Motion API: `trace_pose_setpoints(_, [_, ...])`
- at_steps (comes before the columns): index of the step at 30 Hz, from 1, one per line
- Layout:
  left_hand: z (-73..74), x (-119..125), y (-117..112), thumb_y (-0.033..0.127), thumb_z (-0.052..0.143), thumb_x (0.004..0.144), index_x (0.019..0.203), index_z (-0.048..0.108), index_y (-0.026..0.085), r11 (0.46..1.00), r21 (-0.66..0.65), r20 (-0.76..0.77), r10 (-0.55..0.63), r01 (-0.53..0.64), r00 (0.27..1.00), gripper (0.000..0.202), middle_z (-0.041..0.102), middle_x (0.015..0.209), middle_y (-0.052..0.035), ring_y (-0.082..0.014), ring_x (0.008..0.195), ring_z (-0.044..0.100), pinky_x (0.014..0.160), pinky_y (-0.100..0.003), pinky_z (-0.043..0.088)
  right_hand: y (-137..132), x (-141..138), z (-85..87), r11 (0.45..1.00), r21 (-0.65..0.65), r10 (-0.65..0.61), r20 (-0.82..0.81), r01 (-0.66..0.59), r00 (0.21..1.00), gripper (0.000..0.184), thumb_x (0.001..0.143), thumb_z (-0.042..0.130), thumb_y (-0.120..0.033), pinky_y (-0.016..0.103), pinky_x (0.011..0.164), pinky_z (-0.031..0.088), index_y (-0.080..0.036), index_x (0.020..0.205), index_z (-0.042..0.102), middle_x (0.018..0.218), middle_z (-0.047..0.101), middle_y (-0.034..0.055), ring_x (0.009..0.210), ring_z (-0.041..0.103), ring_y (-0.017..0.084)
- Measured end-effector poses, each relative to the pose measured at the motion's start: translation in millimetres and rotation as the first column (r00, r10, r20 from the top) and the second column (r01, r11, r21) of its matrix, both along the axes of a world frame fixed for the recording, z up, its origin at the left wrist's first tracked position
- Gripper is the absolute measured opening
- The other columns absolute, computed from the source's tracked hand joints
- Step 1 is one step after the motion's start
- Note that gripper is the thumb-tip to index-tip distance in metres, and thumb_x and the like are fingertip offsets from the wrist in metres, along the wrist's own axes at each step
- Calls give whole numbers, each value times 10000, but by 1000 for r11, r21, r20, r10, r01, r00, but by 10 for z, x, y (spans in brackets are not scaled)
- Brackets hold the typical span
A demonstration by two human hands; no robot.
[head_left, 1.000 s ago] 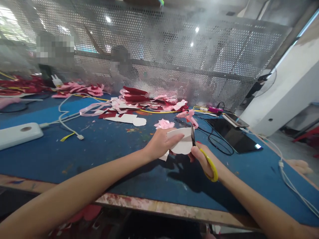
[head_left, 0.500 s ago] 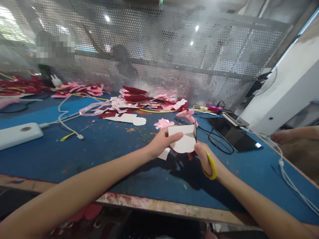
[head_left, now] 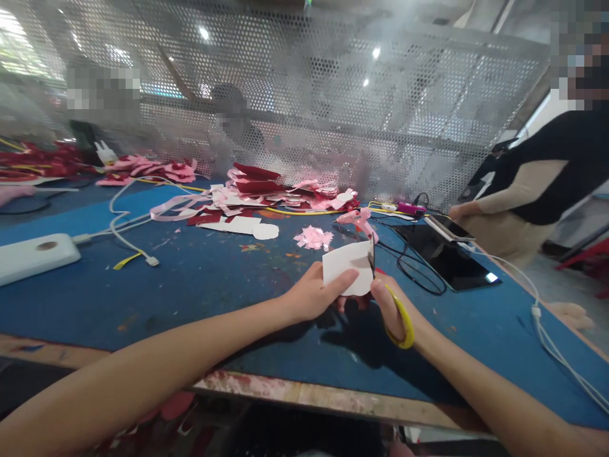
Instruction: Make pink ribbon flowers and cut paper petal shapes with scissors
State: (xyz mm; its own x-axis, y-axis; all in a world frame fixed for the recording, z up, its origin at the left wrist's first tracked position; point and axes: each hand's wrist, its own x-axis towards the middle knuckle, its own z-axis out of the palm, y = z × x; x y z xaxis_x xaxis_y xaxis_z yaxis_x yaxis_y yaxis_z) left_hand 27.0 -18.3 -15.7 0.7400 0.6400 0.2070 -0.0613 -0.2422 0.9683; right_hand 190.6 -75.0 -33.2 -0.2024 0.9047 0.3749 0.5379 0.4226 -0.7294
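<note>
A piece of white paper (head_left: 345,263) with a curved lower edge is pinched in my left hand (head_left: 316,293), thumb on top and fingers underneath. My right hand (head_left: 392,301) grips yellow-handled scissors (head_left: 405,324), with a thumb through one loop. The dark blades stand at the right side of the paper, touching its edge. Part of the blades and the lower loop are hidden by the paper and my hand. Just beyond the paper lies a small heap of pink scraps (head_left: 314,237).
Behind are a pink glue gun (head_left: 359,221), piled red and pink pieces (head_left: 257,184) and a white cut-out (head_left: 233,225). A dark tablet (head_left: 447,254) and cables lie right, a white power bank (head_left: 38,257) left. A person in black (head_left: 566,171) stands at the right edge.
The white paper has turned and dipped slightly in my left hand, and the white piece seen beneath that hand is out of view. A person has come into view at the right.
</note>
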Motion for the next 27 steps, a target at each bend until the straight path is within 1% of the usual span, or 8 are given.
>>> trace_pose_setpoints(3, [8,-16,17,492,449,872,726,591,127,998,68,-37,22,-20,999,418,524,494,15,-84,448,484,502,-211,434,-10,14,0,998,-55,-19,-6,19,1000,784,854,72,-705,291,544,386,-149,664,591,556,524,47,524,489,161])
trace_pose_setpoints(6, [1,-16,23,482,444,874,717,568,132,996,83,-52,49,-45,997,403,490,480,29,-82,427,482,478,-205,415,-18,17,3,993,-92,-78,-18,76,997,727,853,107,-707,282,514,373,-168,588,516,504,509,36,482,492,153])
trace_pose_setpoints(10, [1,-17,43,481,452,865,679,543,136,998,45,-62,40,-37,997,403,462,463,35,-86,418,481,473,-211,418,-32,18,61,984,-89,-152,36,155,988,661,850,139,-705,260,457,322,-195,548,430,448,462,15,429,437,130])
trace_pose_setpoints(13, [27,-27,74,492,477,844,676,536,137,1000,4,-59,17,-17,998,397,452,449,39,-87,399,466,445,-213,413,-44,36,151,984,-69,-158,106,166,982,636,834,156,-716,249,438,293,-206,543,400,426,422,-3,415,383,115])
trace_pose_setpoints(16, [72,-45,114,477,495,837,678,549,131,1000,21,-71,2,-1,997,384,447,425,41,-86,384,459,427,-206,404,-57,63,231,983,-67,-161,166,174,973,622,826,164,-719,243,434,280,-212,536,376,426,411,-8,422,358,109])
trace_pose_setpoints(23, [170,-108,210,432,507,830,646,565,118,995,97,-110,-25,35,994,369,508,439,11,-70,386,441,410,-185,360,-89,72,306,975,-95,-179,214,202,960,620,820,165,-733,245,423,264,-221,516,338,413,408,-4,413,331,102])
trace_pose_setpoints(25, [188,-113,240,419,547,804,679,584,115,997,81,-105,4,4,994,330,533,470,9,-73,407,458,422,-185,378,-91,66,317,969,-102,-198,227,226,954,614,826,180,-728,244,423,262,-220,521,341,410,408,-6,409,327,100])
trace_pose_setpoints(27, [195,-98,259,391,610,759,746,610,115,995,74,-49,73,-70,996,277,601,574,-8,-87,488,521,478,-190,428,-85,64,325,961,-107,-226,237,257,945,605,834,202,-715,245,425,262,-216,529,360,407,406,-8,410,329,102])
